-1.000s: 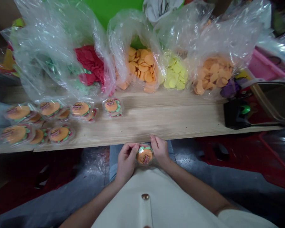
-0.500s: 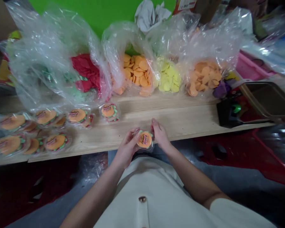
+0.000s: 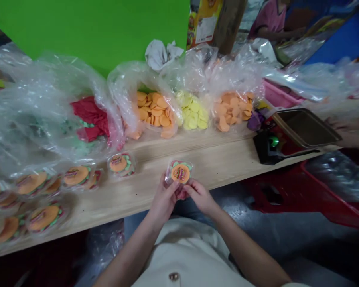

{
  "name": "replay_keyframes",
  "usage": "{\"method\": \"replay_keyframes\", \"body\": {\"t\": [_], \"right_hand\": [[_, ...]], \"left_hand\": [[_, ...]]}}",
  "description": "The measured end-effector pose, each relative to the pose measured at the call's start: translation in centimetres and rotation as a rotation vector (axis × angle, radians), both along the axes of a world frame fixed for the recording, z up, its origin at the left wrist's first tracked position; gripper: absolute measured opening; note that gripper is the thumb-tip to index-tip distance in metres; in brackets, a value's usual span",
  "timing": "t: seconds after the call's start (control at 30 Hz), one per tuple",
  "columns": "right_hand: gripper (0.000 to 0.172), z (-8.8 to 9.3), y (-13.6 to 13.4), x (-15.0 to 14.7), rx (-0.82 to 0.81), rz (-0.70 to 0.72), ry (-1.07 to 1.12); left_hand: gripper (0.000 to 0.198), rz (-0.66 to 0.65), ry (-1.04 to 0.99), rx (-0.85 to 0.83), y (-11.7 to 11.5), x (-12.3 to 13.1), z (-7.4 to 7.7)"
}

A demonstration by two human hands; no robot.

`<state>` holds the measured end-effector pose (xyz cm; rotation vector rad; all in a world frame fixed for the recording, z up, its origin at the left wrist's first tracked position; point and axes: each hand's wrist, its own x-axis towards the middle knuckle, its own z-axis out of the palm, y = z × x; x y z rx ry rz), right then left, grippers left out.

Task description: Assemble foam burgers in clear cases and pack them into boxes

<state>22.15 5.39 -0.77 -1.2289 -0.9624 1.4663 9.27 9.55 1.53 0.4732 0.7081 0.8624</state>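
Both my hands hold a small clear plastic packet (image 3: 180, 172) with a round orange burger-shaped sweet inside, over the front edge of the wooden board (image 3: 137, 191). My left hand (image 3: 164, 200) pinches its lower left side, and my right hand (image 3: 200, 197) has its fingers at the lower right. Similar packets lie on the board to the left, the nearest (image 3: 121, 165) standing apart from the rest. Behind them, clear bags hold orange discs (image 3: 155, 113), yellow discs (image 3: 193, 115), peach discs (image 3: 230, 111), and red and green pieces (image 3: 89, 121).
At the right of the board stand a black device with a green knob (image 3: 271, 147) and a dark metal tray (image 3: 305, 127). A pink tub (image 3: 279, 95) lies behind them. A co-worker's hand (image 3: 341, 133) enters at the right, and a person in pink (image 3: 269, 20) sits far back.
The packet and both my hands have moved forward from my lap to above the board's edge. The view has tilted up and shifted, showing more of the green board and background.
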Motion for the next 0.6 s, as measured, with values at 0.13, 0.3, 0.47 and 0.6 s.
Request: {"method": "replay_keyframes", "body": {"t": [0.13, 0.3, 0.47, 0.6], "right_hand": [[0.012, 1.6, -0.8, 11.4, -0.052, -0.704, -0.521], [0.005, 3.8, -1.7, 27.4, -0.267, -1.371, -0.57], [0.012, 3.0, -1.0, 32.9, -0.503, -1.032, -0.252], [0.017, 2.8, -0.2, 34.1, -0.531, -0.953, -0.149]], "left_hand": [[0.034, 0.076, 0.055, -0.027, 1.3, 0.6, -1.3], [0.031, 0.024, 0.15, 0.05, 3.1, 0.8, -2.4], [0.038, 0.029, 0.226, 0.104, 3.1, 1.4, -3.2], [0.041, 0.025, 0.222, 0.113, 3.0, 1.3, -3.3]]}}
